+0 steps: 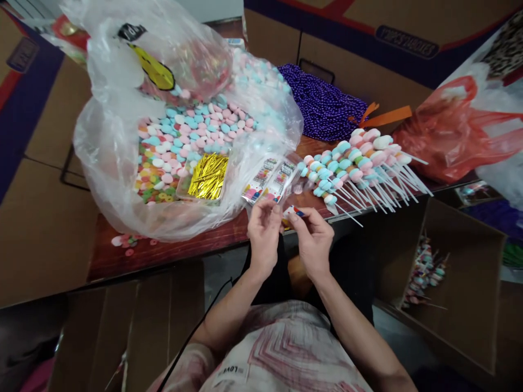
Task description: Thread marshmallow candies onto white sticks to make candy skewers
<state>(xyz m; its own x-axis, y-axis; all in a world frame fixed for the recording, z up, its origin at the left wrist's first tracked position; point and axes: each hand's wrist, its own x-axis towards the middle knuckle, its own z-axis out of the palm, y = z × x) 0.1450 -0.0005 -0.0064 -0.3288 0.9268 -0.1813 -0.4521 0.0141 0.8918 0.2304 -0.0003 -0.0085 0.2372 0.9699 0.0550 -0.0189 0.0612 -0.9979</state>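
At the table's front edge my right hand (315, 242) pinches a small printed packet (295, 211) with white, red and blue on it. Close beside it, my left hand (263, 237) has its thumb and fingers pressed together; what lies between them is too small to make out. Just beyond my fingers are clear printed wrappers (273, 178) on the table. To their right lies a pile of candy skewers (359, 158), pastel sweets on white sticks. Left of the wrappers, a clear plastic box (182, 190) holds gold twist ties (208, 175).
A big clear plastic bag (102, 147) lies spread under loose pastel candies (196, 128). Purple bead strings (322, 103) and a red plastic bag (453, 130) sit farther back. Cardboard boxes (44, 163) surround the wooden table (171, 256). An open carton (461, 288) at lower right contains more skewers (425, 272).
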